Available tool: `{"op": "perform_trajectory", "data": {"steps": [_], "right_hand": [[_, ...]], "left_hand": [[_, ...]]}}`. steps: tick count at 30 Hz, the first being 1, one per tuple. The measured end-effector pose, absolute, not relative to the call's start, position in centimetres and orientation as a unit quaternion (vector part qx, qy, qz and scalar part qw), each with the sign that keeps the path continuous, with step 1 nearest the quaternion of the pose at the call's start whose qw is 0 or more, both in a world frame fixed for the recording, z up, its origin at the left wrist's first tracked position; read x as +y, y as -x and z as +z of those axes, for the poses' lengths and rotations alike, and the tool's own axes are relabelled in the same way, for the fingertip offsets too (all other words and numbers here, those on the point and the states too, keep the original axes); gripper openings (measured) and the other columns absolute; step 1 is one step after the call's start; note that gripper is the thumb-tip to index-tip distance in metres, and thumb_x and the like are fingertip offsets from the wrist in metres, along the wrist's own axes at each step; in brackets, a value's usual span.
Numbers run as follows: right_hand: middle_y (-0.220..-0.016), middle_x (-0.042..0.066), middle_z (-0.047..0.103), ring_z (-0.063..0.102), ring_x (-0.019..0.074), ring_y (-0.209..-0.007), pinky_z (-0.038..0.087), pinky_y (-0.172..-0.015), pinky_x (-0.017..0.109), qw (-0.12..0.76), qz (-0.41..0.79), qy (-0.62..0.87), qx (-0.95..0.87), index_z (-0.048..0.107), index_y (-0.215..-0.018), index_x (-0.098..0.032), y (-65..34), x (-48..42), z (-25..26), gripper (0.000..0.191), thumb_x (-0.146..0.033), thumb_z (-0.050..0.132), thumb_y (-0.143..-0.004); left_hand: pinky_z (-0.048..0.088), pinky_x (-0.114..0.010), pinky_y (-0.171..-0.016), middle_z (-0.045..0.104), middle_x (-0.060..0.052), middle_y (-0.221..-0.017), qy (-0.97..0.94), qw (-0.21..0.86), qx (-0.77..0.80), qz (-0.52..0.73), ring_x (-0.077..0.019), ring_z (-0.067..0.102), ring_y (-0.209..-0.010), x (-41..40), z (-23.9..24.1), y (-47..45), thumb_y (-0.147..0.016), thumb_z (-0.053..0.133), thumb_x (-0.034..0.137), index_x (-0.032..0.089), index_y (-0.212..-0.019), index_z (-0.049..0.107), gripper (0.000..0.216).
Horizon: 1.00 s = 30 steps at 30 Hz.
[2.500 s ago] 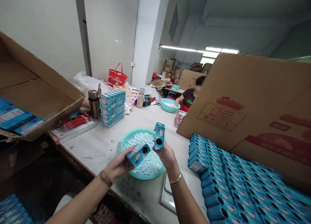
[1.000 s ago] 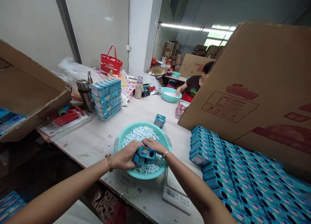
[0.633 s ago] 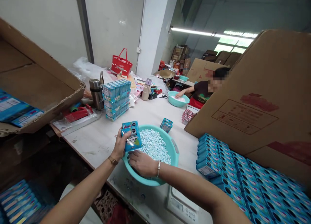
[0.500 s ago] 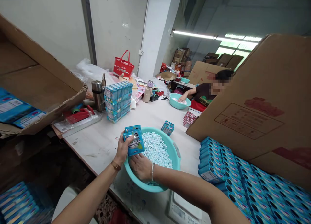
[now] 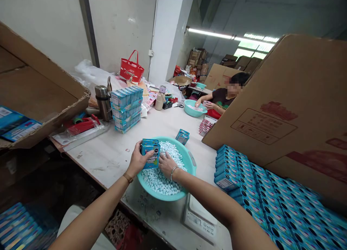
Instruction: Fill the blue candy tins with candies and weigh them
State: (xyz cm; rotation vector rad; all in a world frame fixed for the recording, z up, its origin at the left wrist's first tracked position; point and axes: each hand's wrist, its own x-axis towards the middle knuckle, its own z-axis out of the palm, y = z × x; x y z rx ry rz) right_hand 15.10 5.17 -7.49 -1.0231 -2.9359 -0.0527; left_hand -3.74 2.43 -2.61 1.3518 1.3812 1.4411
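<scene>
In the head view, my left hand point(image 5: 137, 159) grips two upright blue candy boxes point(image 5: 150, 159), one behind the other, over the left side of a turquoise basin point(image 5: 192, 170). The basin holds a heap of small pale-blue candies point(image 5: 159, 183). My right hand point(image 5: 167, 166) lies on the candies just right of the boxes, fingers loosely spread and slightly bent; whether candies are under the palm is hidden. Beyond the rim stands a blue candy box pair point(image 5: 182, 136). A white scale point(image 5: 200, 221) sits partly under my right forearm.
Rows of blue boxes point(image 5: 252, 192) fill the right side before a large carton point(image 5: 260, 109). At left are stacked box packs point(image 5: 126, 109), a steel flask point(image 5: 103, 102) and an open carton point(image 5: 62, 94). Across the table, a co-worker point(image 5: 221, 98) works at another basin point(image 5: 193, 110).
My right hand has risen from the basin's near left side to the middle of the candies, beside the boxes. My left hand still holds the boxes, now more upright. The view has shifted slightly.
</scene>
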Motion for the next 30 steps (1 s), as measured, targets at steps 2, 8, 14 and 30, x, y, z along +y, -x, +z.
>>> {"op": "perform_trajectory", "data": {"steps": [2, 8, 14, 30], "right_hand": [[-0.127, 0.017, 0.059, 0.041, 0.0318, -0.133, 0.025, -0.113, 0.061, 0.057, 0.017, 0.329, -0.943, 0.063, -0.115, -0.015, -17.1, 5.6, -6.6, 0.03, -0.014, 0.052, -0.087], [-0.136, 0.01, 0.056, 0.043, 0.0259, -0.132, 0.029, -0.113, 0.048, 0.3, 0.231, 0.497, -0.781, 0.066, -0.115, -0.022, -21.8, 6.0, -6.1, 0.03, -0.032, 0.057, -0.088], [-0.135, 0.014, 0.054, 0.045, 0.0275, -0.13, 0.03, -0.112, 0.047, 0.364, 0.342, 0.632, -0.592, 0.058, -0.127, -0.018, -22.7, 7.9, -8.7, 0.049, -0.043, 0.046, -0.087], [-0.113, 0.01, 0.069, 0.062, 0.0256, -0.107, 0.052, -0.088, 0.035, 0.536, 0.536, 0.528, -0.384, 0.063, -0.1, -0.017, -17.0, 9.0, -4.8, 0.042, -0.049, 0.058, -0.073]], "left_hand": [[0.047, -0.039, -0.094, 0.06, -0.013, -0.122, -0.592, 0.308, 0.568, 0.481, -0.0289, 0.06, -0.112, 2.2, -1.9, 3.6, -0.073, 0.07, 0.049, 0.017, -0.13, 0.042, 0.071], [0.047, -0.042, -0.085, 0.065, -0.015, -0.108, -0.794, 0.153, 0.571, 0.141, -0.0362, 0.062, -0.102, 1.3, 0.0, 0.8, -0.067, 0.068, 0.035, 0.019, -0.119, 0.052, 0.057], [0.048, -0.045, -0.081, 0.06, -0.021, -0.114, -0.802, 0.143, 0.574, 0.08, -0.0408, 0.058, -0.104, 1.8, -1.8, -2.1, -0.051, 0.072, 0.017, 0.016, -0.114, 0.055, 0.065], [0.046, -0.038, -0.09, 0.062, -0.011, -0.12, -0.722, 0.217, 0.583, 0.303, -0.0316, 0.06, -0.111, 2.2, -2.3, -2.0, -0.063, 0.071, 0.036, 0.023, -0.129, 0.043, 0.073]]}}
